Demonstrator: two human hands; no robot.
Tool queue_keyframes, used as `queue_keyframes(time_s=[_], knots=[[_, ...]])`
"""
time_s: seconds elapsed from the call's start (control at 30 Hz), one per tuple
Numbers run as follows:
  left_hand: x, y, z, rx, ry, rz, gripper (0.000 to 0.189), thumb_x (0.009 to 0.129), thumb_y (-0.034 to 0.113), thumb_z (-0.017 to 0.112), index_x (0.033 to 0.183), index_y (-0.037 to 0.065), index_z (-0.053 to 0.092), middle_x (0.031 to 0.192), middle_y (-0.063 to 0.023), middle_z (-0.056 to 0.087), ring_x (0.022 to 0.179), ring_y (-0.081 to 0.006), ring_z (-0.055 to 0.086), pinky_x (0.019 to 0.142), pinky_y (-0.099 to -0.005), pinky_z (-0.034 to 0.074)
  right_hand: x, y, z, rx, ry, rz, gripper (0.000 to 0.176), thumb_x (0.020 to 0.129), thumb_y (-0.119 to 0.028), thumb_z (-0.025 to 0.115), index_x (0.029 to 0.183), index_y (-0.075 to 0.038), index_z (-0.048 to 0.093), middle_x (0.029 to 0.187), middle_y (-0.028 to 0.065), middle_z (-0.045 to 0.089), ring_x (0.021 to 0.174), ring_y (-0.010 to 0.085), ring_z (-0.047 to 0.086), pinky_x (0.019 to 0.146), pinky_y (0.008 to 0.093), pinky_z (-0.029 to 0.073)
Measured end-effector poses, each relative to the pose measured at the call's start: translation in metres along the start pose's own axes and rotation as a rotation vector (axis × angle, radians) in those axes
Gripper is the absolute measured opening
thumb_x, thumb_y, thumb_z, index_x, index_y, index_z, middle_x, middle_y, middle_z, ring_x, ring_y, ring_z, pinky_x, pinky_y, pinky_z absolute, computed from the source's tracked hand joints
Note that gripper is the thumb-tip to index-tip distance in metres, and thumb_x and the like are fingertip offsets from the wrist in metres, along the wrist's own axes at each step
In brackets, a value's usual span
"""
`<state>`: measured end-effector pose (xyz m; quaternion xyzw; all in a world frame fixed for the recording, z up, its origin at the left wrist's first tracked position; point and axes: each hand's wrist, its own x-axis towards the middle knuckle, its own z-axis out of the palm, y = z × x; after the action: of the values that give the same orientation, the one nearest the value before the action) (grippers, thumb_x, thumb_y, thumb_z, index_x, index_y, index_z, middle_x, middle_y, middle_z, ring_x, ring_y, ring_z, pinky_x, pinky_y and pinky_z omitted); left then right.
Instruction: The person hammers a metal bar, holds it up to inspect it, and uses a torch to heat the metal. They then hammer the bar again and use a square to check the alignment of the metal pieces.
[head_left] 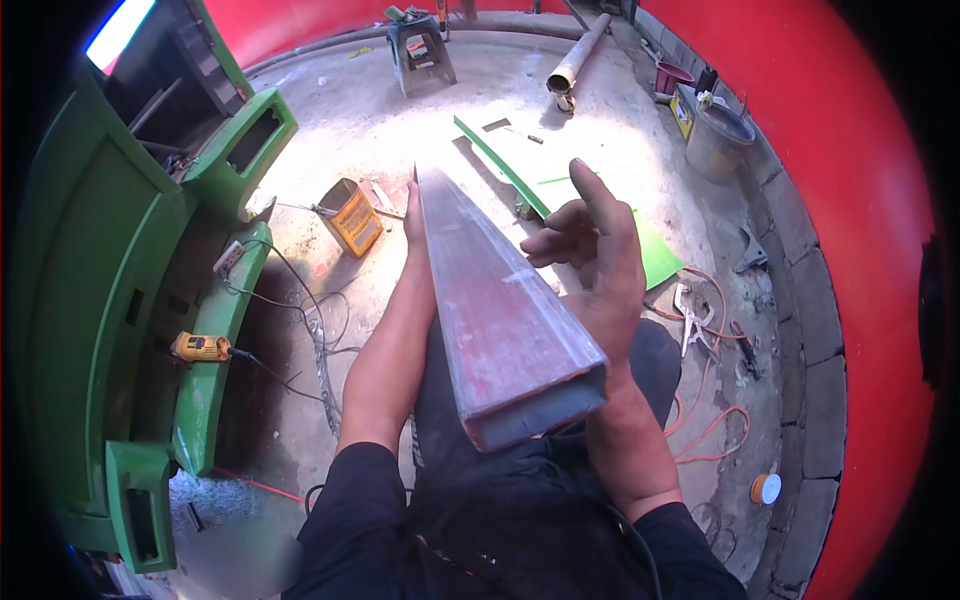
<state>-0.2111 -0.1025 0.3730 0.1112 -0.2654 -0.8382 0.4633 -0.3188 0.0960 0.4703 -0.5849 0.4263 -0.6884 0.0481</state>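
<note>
Person is holding a long grey rectangular steel tube (490,290) lengthwise above the lap. Its open near end is sitting at 6 o'clock and its far end is pointing to 12 o'clock over the concrete floor (330,120).

Left hand (413,215) is lying along the tube's left edge near the far end. Its fingers are hidden under the metal, so I cannot tell whether it is clamped.

Right hand (592,245) is bracing its heel against the tube's right side, fingers spread apart, index raised, gripping nothing.

At 9 o'clock of the tube a yellow tin can (352,215) is standing on the floor. Further out, a yellow power tool (203,347) is resting on green bodywork (90,260). At 3 o'clock an orange cable (712,425) is looping beside pliers (690,320).

Judgement: this looks like steadying and sighting along the tube. Shifting it would call for the right hand closing round the edge first.
</note>
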Motion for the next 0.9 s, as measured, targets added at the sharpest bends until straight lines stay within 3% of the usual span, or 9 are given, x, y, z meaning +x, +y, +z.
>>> queue_keyframes(time_s=[0.27, 0.33, 0.43, 0.47, 0.53, 0.57, 0.63, 0.73, 0.9], knots=[[0.001, 0.001, -0.009, 0.011, -0.032, -0.021, 0.078, 0.102, 0.062, 0.014, 0.152, 0.006, 0.034, 0.146, -0.0238, 0.045, 0.13, -0.0408, 0.05, 0.11, -0.0527, 0.043, -0.002, 0.002, 0.0, -0.003, -0.004, -0.003, 0.094, 0.066, -0.013, 0.093, 0.147, -0.005, 0.045, 0.102, 0.0048, 0.053, 0.086, 0.0126, 0.064, 0.077, 0.0275, 0.057], [0.011, -0.001, -0.03, -0.548, -0.805, -0.182, 0.078, 0.102, 0.062, 0.015, 0.151, 0.005, 0.034, 0.145, -0.0239, 0.045, 0.129, -0.041, 0.051, 0.109, -0.0529, 0.044, -0.001, 0.001, -0.001, -0.023, -0.004, -0.016, 0.094, 0.066, -0.013, 0.093, 0.147, -0.005, 0.045, 0.102, 0.0049, 0.053, 0.086, 0.0126, 0.064, 0.077, 0.0275, 0.057], [0.016, -0.002, -0.027, -0.586, -0.849, -0.159, 0.079, 0.102, 0.063, 0.014, 0.152, 0.005, 0.033, 0.146, -0.024, 0.045, 0.129, -0.0411, 0.051, 0.109, -0.0531, 0.044, -0.001, 0.001, 0.001, -0.024, 0.005, -0.014, 0.094, 0.066, -0.013, 0.093, 0.147, -0.006, 0.045, 0.102, 0.0049, 0.053, 0.086, 0.0127, 0.064, 0.076, 0.0274, 0.057], [0.012, -0.002, -0.023, -0.585, -0.846, -0.159, 0.079, 0.102, 0.063, 0.014, 0.152, 0.005, 0.033, 0.146, -0.024, 0.045, 0.129, -0.0411, 0.051, 0.109, -0.0531, 0.044, -0.001, 0.001, 0.001, -0.013, 0.015, -0.004, 0.094, 0.066, -0.012, 0.093, 0.147, -0.006, 0.045, 0.102, 0.005, 0.053, 0.085, 0.0127, 0.064, 0.076, 0.0274, 0.057], [-0.016, 0.005, 0.026, 0.143, 0.118, 0.014, 0.079, 0.101, 0.063, 0.013, 0.152, 0.005, 0.033, 0.146, -0.0242, 0.045, 0.13, -0.0412, 0.05, 0.11, -0.0531, 0.043, -0.001, 0.001, 0.002, -0.003, 0.013, -0.008, 0.095, 0.066, -0.012, 0.093, 0.147, -0.006, 0.045, 0.102, 0.005, 0.053, 0.085, 0.0127, 0.065, 0.076, 0.0275, 0.057], [-0.013, 0.004, 0.015, 0.143, 0.121, 0.011, 0.079, 0.101, 0.063, 0.013, 0.152, 0.005, 0.033, 0.146, -0.0242, 0.045, 0.13, -0.0412, 0.05, 0.11, -0.0531, 0.043, -0.001, 0.001, 0.001, 0.006, 0.011, -0.02, 0.095, 0.066, -0.012, 0.093, 0.147, -0.006, 0.045, 0.103, 0.0051, 0.053, 0.084, 0.0127, 0.065, 0.075, 0.0275, 0.057], [-0.004, 0.004, -0.007, -0.601, -0.769, -0.212, 0.08, 0.101, 0.063, 0.013, 0.152, 0.005, 0.033, 0.146, -0.0242, 0.045, 0.13, -0.041, 0.05, 0.11, -0.053, 0.043, -0.002, 0.002, 0.001, -0.005, 0.003, -0.025, 0.095, 0.066, -0.012, 0.093, 0.147, -0.006, 0.044, 0.103, 0.0052, 0.053, 0.084, 0.0126, 0.065, 0.076, 0.0275, 0.057], [-0.006, 0.003, 0.009, 0.012, 0.001, -0.013, 0.08, 0.101, 0.063, 0.013, 0.152, 0.005, 0.033, 0.146, -0.0241, 0.045, 0.13, -0.0413, 0.051, 0.11, -0.0529, 0.043, -0.002, 0.002, 0.0, -0.017, -0.005, -0.031, 0.096, 0.065, -0.012, 0.093, 0.148, -0.006, 0.044, 0.103, 0.0052, 0.053, 0.084, 0.0125, 0.065, 0.076, 0.0274, 0.056], [-0.003, 0.0, 0.0, 0.076, -0.004, 0.057, 0.076, 0.103, 0.059, 0.012, 0.151, 0.004, 0.034, 0.144, -0.0229, 0.047, 0.129, -0.0388, 0.052, 0.109, -0.0513, 0.044, -0.003, 0.0, 0.001, -0.002, 0.003, -0.018, 0.095, 0.066, -0.013, 0.093, 0.147, -0.006, 0.044, 0.103, 0.005, 0.054, 0.084, 0.0127, 0.065, 0.077, 0.0277, 0.056]])
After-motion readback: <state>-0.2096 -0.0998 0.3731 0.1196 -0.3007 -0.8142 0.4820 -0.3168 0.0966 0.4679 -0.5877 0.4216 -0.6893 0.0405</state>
